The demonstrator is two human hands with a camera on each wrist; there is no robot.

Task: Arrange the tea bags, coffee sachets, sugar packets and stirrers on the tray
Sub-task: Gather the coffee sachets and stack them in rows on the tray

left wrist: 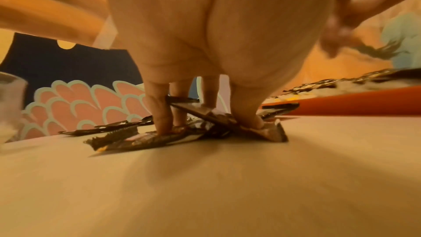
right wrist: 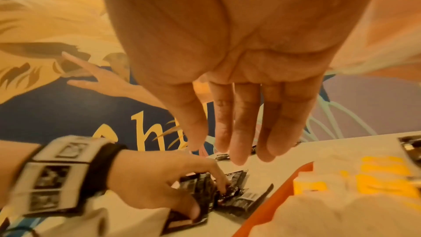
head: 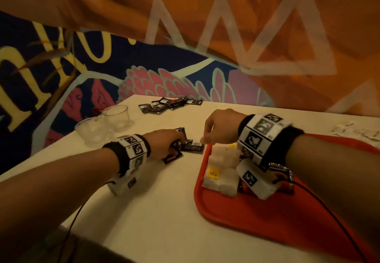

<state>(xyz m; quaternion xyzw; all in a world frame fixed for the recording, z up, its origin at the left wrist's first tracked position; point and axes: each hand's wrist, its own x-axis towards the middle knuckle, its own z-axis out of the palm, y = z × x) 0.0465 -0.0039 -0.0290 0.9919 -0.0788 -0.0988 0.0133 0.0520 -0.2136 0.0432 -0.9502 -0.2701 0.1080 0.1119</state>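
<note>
White counter (head: 156, 199) carries everything; red tray (head: 257, 221) sits on its right half, near edge. On the tray's left side: white tea bags (head: 221, 168) in rows, one with a yellow "TEA" tag, and dark coffee sachets (head: 281, 177) just right of them, partly hidden by the right wrist band. Left hand (head: 164, 143) is down on a loose pile of dark sachets (head: 186, 144) on the counter, just left of the tray's far-left corner; its fingers (left wrist: 159, 114) are spread and curled, tips pressing on the pile with the thumb closing from the other side, gathering the packets. Right hand (head: 223, 126) hovers over the tray's far-left corner, just right of that pile; wrist view shows its fingers (right wrist: 241, 123) straight, held together, pointing down, holding nothing. Second batch of dark sachets (head: 168, 103) lies at the counter's far edge, well apart from the hands. Two clear plastic cups (head: 104, 123) stand at the far-left edge, touching each other. White packets (head: 353, 131) lie on the counter far right, beyond the tray; too blurred to tell what they are.
</note>
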